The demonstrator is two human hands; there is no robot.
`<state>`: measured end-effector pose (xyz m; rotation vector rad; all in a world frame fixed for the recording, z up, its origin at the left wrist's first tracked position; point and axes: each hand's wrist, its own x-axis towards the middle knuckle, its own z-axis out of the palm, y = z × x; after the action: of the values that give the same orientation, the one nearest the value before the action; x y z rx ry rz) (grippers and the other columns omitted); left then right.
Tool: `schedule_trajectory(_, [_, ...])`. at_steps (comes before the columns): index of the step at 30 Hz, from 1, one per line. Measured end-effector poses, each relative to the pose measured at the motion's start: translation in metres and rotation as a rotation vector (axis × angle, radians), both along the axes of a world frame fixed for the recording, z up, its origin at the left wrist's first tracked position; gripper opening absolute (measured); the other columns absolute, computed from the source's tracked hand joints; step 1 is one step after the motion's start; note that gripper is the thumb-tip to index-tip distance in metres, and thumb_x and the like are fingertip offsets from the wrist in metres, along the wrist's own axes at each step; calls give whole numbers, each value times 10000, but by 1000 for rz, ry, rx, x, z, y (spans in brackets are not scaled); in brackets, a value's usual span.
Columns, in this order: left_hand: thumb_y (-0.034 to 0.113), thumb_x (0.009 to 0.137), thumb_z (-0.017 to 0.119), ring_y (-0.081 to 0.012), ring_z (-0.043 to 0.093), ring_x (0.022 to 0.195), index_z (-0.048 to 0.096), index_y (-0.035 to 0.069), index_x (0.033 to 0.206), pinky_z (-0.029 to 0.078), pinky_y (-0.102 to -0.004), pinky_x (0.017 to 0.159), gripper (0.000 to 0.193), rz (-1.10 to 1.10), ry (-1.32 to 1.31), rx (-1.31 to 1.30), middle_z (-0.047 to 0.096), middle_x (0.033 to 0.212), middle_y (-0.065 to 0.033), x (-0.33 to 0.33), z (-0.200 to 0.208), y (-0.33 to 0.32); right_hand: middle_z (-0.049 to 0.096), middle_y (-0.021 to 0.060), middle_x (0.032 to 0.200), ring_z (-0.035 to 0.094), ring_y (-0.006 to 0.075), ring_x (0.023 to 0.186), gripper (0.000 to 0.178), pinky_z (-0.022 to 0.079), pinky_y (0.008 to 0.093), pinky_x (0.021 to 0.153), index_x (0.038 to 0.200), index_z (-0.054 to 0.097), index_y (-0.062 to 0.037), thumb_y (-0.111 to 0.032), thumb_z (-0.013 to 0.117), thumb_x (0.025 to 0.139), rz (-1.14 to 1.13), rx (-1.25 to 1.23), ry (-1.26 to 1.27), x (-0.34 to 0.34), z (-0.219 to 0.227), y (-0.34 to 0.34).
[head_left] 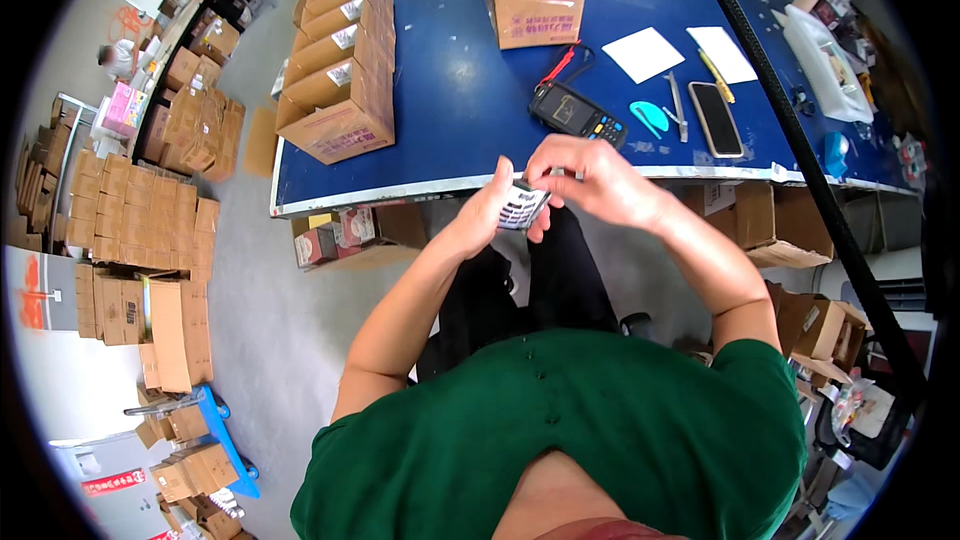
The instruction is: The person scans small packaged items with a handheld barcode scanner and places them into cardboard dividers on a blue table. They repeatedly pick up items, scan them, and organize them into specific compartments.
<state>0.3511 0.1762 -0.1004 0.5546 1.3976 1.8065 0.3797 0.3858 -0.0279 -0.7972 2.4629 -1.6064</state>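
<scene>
My left hand [487, 206] is closed around a small white sheet of printed labels [522, 208], held in front of the table's near edge. My right hand [592, 176] is beside its upper right edge, thumb and fingers pinched together. Whatever lies between those fingertips is too small to make out. Just beyond the right hand, a black handheld scanner [570, 110] with a keypad and a red strap rests on the blue table [450, 70].
Open cardboard boxes stand in a row [340, 105] at the table's left, with more boxes [540, 10] farther back. To the right lie white papers [642, 54], a teal disc [648, 117], tweezers [677, 105] and a phone [716, 120]. A black bar [800, 130] crosses the right side.
</scene>
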Motion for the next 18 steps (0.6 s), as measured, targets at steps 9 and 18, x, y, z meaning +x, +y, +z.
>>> schedule_trajectory(9, [185,963,631,-189,687,898,539,-12,1224,574,-327,772,340,-9,-3,-27,666,1083,-120,27,-20,-9,657,143,1011,663,295,951,128,526,364,810,998,684,6,-71,667,897,-7,80,141,33,-24,5])
schedule_trajectory(18, [182,937,676,-59,585,795,648,9,1078,494,-257,699,224,443,466,-301,679,896,-13,-66,-26,-44,649,95,1049,622,167,971,103,494,278,842,1007,680,6,-16,618,928,-287,77,164,-67,-17,23])
